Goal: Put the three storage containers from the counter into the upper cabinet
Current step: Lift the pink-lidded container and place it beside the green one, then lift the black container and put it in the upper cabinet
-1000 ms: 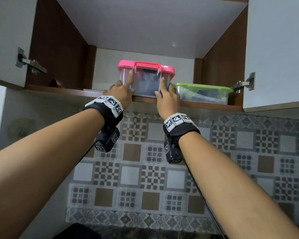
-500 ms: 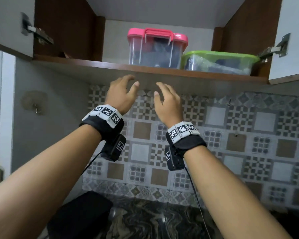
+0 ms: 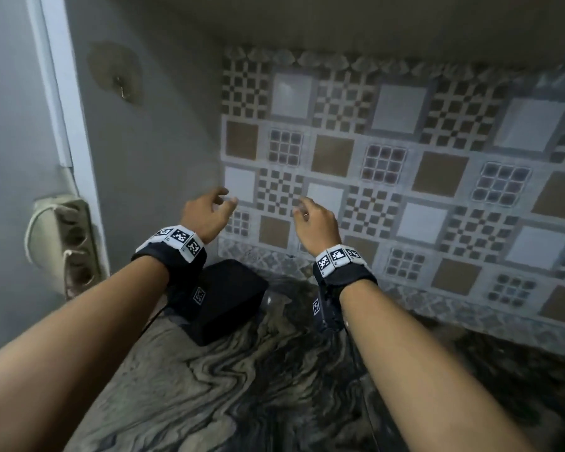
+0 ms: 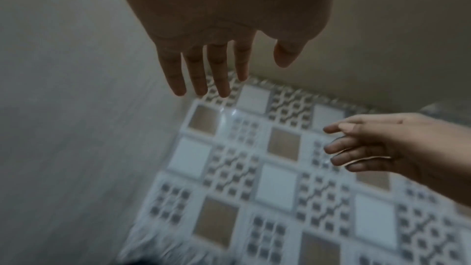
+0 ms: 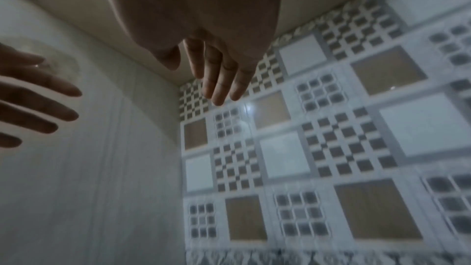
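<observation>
Black box (image 3: 232, 298) on the table (image 3: 242, 386) was partly hidden behind the left wrist camera. Both wrist views were motion-blurred, so wall tile (image 4: 267, 168) detail smeared. Left hand (image 5: 33, 96) was cut off by the right wrist view's left edge; right hand (image 4: 382, 144) ran off the left wrist view's right edge. Power strip (image 3: 62, 243) on the side wall was blurred.

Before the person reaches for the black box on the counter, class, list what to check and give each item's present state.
1. Left hand free, fingers loose: ok.
2. Right hand free: ok.
3. Black box on the counter, within view: ok.
4. Left wrist over the box's near corner, part hidden: cannot tell its full shape.
5. Upper cabinet in view: not ok.
</observation>
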